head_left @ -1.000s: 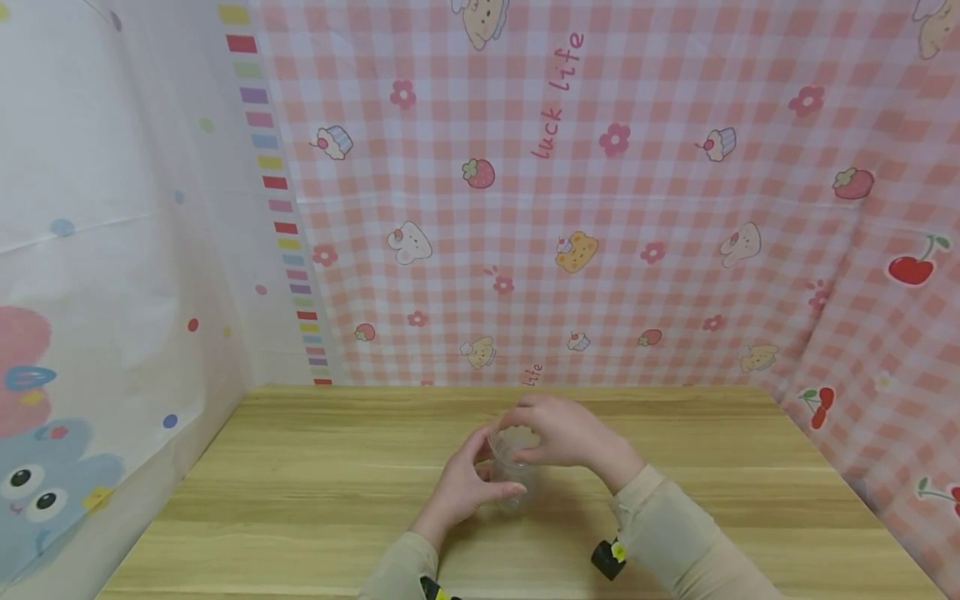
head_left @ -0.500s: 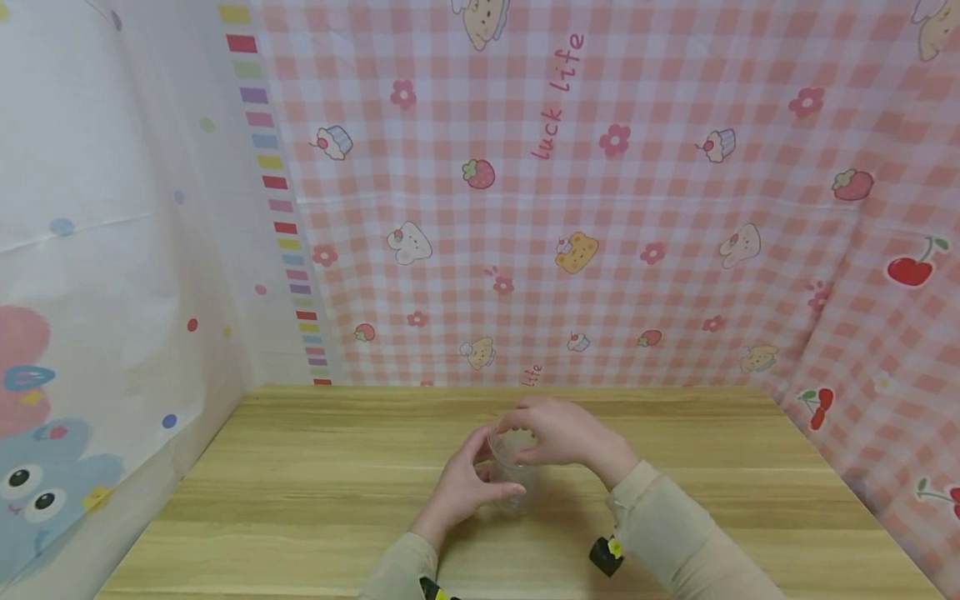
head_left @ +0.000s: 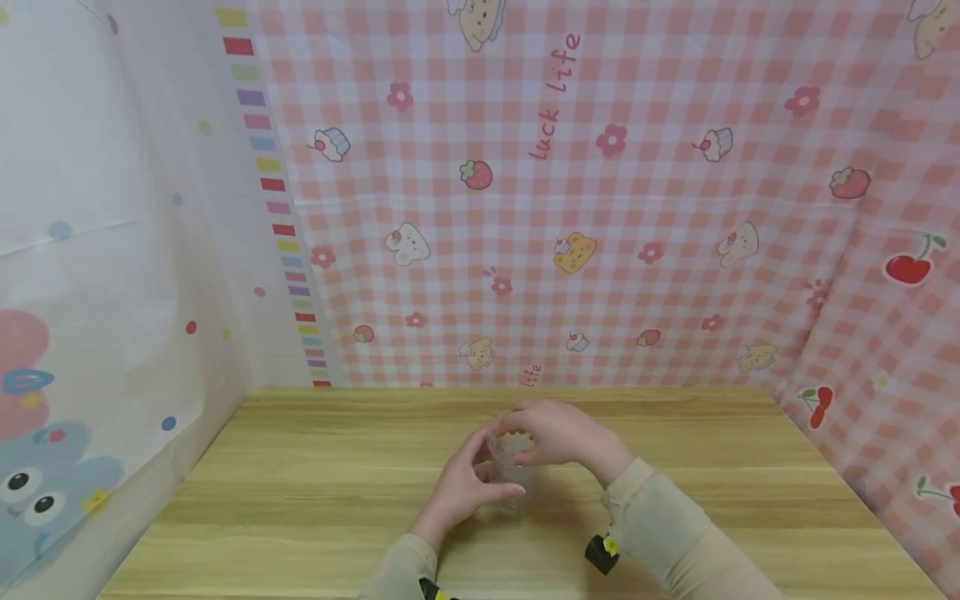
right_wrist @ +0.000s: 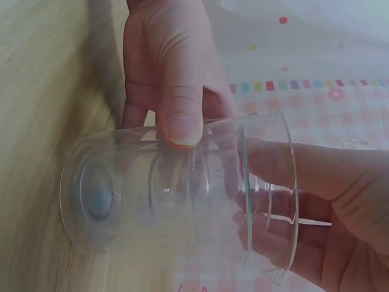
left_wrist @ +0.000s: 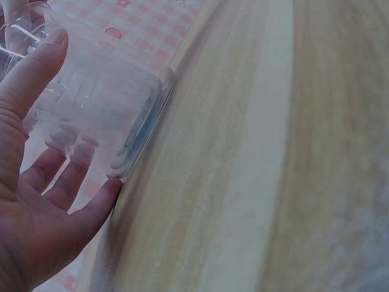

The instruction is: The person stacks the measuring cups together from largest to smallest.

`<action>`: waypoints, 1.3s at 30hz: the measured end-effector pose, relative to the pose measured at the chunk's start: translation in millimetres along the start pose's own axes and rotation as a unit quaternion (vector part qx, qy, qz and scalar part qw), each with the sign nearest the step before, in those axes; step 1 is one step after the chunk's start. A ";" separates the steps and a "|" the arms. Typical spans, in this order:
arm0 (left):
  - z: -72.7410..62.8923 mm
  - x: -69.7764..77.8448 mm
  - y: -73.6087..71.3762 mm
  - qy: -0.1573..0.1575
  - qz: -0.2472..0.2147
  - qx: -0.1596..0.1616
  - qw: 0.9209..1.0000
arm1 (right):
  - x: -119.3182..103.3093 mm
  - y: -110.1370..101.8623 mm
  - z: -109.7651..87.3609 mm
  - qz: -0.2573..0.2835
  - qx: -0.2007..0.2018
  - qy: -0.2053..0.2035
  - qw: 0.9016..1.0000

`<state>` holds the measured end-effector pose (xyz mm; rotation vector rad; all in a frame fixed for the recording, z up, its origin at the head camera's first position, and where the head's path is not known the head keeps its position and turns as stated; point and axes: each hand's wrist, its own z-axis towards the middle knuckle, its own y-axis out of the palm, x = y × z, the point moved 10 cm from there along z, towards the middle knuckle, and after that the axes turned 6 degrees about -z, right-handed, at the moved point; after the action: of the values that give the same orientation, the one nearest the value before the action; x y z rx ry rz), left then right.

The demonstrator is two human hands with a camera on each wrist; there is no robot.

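Observation:
A clear beaker (head_left: 513,487) with a spouted rim stands upright on the wooden table. Further clear rims show through its wall in the right wrist view, like smaller vessels nested inside; one inner beaker (right_wrist: 247,201) sits just below the outer mouth. My left hand (head_left: 459,485) holds the outer beaker's side, thumb in front and fingers round the far side. From above, my right hand (head_left: 561,432) reaches into the mouth, thumb and fingers pinching the inner beaker near its rim. In the left wrist view, the outer beaker (left_wrist: 103,100) has its base at the tabletop.
The wood-grain table (head_left: 315,492) stretches to both sides of the hands. Behind it hangs a pink checked cloth (head_left: 450,217), with a white printed cloth (head_left: 135,292) at the left. A black wrist device (head_left: 602,553) sticks out below the right cuff.
The right hand and forearm have shifted very slightly left and down at the mouth of the beaker. The left hand keeps its hold, and the outer beaker stays in place.

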<state>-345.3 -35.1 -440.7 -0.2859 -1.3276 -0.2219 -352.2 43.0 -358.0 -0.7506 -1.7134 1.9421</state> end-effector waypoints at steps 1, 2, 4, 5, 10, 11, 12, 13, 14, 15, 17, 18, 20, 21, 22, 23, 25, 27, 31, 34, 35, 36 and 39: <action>-0.4 0.4 -0.1 0.001 -0.001 0.001 1.000 | -0.5 0.1 0.3 0.000 -0.003 0.000 1.000; -0.7 0.9 -0.2 0.001 -0.002 0.002 1.000 | -1.0 0.5 0.7 0.002 -0.008 0.001 1.000; -1.9 4.9 -0.2 0.002 -0.004 0.002 1.000 | -1.4 0.9 1.9 0.003 -0.017 0.004 1.000; -1.8 5.0 -0.3 0.002 -0.003 0.003 1.000 | -1.9 0.7 2.3 0.004 -0.021 0.005 1.000; -1.7 6.5 -0.8 -0.003 0.004 0.000 1.000 | -1.9 1.6 5.3 0.011 -0.043 0.015 0.999; -1.8 6.8 -0.8 -0.005 0.007 0.000 1.000 | -1.6 2.1 5.6 0.012 -0.046 0.018 0.999; -2.1 7.2 -0.7 -0.007 0.009 0.000 1.000 | -1.5 2.4 5.9 0.014 -0.049 0.019 0.999; -2.5 7.9 -0.6 -0.008 0.011 0.000 1.000 | -1.3 2.9 6.1 0.015 -0.051 0.020 0.998; -2.8 8.6 -0.5 -0.009 0.012 0.000 1.000 | -1.3 3.2 6.2 0.016 -0.053 0.021 0.998; -3.0 9.1 -0.4 -0.010 0.014 0.000 1.000 | -1.3 3.3 6.3 0.017 -0.055 0.022 0.998; -2.9 9.3 -0.2 -0.010 0.016 -0.001 1.000 | -1.2 3.2 5.8 0.019 -0.057 0.022 0.998; -2.6 8.7 -0.2 -0.010 0.016 -0.001 1.000 | -1.3 3.1 5.6 0.020 -0.058 0.022 0.998; -1.4 6.7 -0.7 -0.007 0.016 -0.001 1.000 | -1.9 2.5 5.2 0.020 -0.060 0.019 0.998; -0.2 3.6 -1.0 -0.007 0.017 0.000 1.000 | -2.2 1.9 5.1 0.021 -0.060 0.019 0.998; 1.3 -0.2 -1.6 -0.005 0.017 0.001 1.000 | -2.4 1.5 5.0 0.021 -0.061 0.018 0.998; 2.7 -4.2 -2.2 -0.003 0.017 0.003 1.000 | -2.9 1.0 5.1 0.022 -0.061 0.017 0.998; 5.4 -13.0 -3.3 0.000 0.020 0.004 1.000 | -3.9 -0.2 5.0 0.024 -0.062 0.015 0.998; 8.0 -21.9 -4.3 0.000 0.022 0.005 1.000 | -4.7 -1.1 5.3 0.025 -0.062 0.014 0.998; 10.2 -27.2 -5.7 0.004 0.022 0.002 1.000 | -4.9 -1.8 5.4 0.024 -0.068 0.021 0.997; 10.2 -26.3 -5.8 0.006 0.019 0.001 1.000 | -4.3 -0.8 5.7 0.021 -0.074 0.028 0.997; 10.1 -25.8 -5.6 0.005 0.020 0.001 1.000 | -4.2 -0.4 5.8 0.021 -0.075 0.029 0.997; 9.9 -25.6 -5.5 0.003 0.021 0.001 1.000 | -4.2 0.0 6.0 0.020 -0.076 0.029 0.996; 10.0 -26.2 -5.1 -0.002 0.021 0.002 1.000 | -4.1 1.1 6.3 0.020 -0.079 0.031 0.996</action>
<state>-362.2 -36.6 -463.7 -0.3113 -1.3247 -0.1830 -353.1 35.4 -358.1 -0.8981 -1.8437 1.8050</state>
